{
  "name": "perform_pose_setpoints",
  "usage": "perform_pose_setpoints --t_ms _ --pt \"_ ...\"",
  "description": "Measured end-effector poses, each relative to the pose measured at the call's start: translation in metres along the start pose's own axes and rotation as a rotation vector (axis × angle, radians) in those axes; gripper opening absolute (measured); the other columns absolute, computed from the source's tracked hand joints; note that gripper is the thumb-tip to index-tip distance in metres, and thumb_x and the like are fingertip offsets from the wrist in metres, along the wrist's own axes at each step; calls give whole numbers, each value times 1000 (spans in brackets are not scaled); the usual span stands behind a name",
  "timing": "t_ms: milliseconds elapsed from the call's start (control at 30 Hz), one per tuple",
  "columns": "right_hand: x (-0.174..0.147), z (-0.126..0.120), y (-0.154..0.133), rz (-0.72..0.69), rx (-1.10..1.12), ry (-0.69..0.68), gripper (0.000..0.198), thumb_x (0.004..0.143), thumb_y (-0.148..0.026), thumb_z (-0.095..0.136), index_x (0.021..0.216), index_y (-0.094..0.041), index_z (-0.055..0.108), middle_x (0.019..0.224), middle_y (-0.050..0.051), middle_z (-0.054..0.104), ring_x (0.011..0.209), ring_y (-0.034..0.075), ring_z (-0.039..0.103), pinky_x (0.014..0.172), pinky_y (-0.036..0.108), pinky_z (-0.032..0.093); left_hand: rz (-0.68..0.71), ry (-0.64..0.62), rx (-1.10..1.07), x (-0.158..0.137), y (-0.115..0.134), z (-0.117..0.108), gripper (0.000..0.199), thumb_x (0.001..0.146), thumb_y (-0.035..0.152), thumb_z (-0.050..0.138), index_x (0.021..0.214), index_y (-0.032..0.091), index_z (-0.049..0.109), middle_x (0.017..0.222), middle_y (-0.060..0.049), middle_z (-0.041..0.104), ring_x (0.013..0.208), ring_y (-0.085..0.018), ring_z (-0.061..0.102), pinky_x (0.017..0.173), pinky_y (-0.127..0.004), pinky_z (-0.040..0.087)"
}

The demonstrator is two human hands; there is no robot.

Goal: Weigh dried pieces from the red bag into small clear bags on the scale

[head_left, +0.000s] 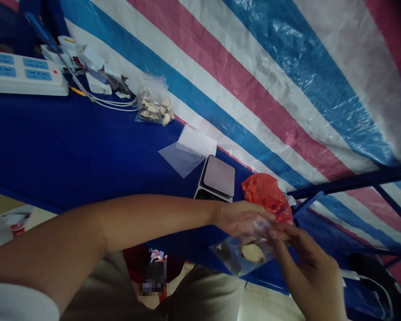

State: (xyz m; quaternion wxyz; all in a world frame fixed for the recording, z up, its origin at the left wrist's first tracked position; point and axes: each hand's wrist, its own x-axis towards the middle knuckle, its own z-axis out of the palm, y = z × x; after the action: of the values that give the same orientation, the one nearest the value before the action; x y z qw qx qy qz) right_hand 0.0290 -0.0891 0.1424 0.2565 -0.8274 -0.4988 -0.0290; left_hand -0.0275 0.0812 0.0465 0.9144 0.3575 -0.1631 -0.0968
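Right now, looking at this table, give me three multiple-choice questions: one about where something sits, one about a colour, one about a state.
1. Where is the small scale?
A. On the blue table, between the empty clear bags and the red bag
B. On the power strip
C. Inside the red bag

2. What colour is the crumpled plastic bag beside the scale?
A. Green
B. Red-orange
C. Black

3. What state is the small clear bag in?
A. Lying flat and empty on the table
B. Held by both hands with pieces inside
C. Hanging from the blue frame

Answers:
1. A, the scale stands on the blue cloth with those bags on either side.
2. B, the bag right of the scale is red-orange.
3. B, the left hand and right hand both pinch its top, and a pale and a dark piece show inside.
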Motion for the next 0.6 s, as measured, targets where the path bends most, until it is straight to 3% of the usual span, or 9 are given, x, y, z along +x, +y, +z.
perform_pose_setpoints --t_ms 100,200,300,400,500,600 --pt "12 -2 -17 4 95 75 41 86 -54 72 113 -24 75 85 5 76 63 18 70 61 26 57 11 38 -31 -2 26 -6 59 74 65 67 108 17 66 100 -6 67 83 -18 64 68 -29 48" --pt "36 -3 -28 27 205 90 36 85 -51 73 105 -21 77 76 4 73 56 16 65 55 25 55 71 233 209 -20 65 -10 50 76 56 73 107 17 66 103 -7 68 93 -18 65 84 -32 50" --pt "68 12 -29 109 427 132 40 81 -51 77 104 -18 76 78 5 72 53 14 62 49 25 54 276 603 501 -59 107 -12 34 78 40 74 102 16 67 106 -8 70 93 -17 66 84 -31 49" --pt "96 52 -22 231 680 159 44 75 -51 79 102 -18 70 84 6 73 57 16 65 51 29 57 616 1031 505 -108 135 -18 24 80 35 69 94 16 64 98 -7 69 85 -16 65 77 -30 49" --pt "99 96 -11 361 909 78 47 68 -48 82 100 -18 65 91 8 73 76 23 72 71 39 63 776 1413 461 -147 138 -21 15 75 28 66 83 16 59 83 -3 64 73 -13 60 68 -26 45" --pt "67 113 0 360 912 191 55 76 -50 79 115 -17 61 112 12 72 103 26 71 91 42 59 754 1507 524 -173 113 -1 15 75 28 66 83 17 60 80 -2 63 74 -13 59 67 -26 44"
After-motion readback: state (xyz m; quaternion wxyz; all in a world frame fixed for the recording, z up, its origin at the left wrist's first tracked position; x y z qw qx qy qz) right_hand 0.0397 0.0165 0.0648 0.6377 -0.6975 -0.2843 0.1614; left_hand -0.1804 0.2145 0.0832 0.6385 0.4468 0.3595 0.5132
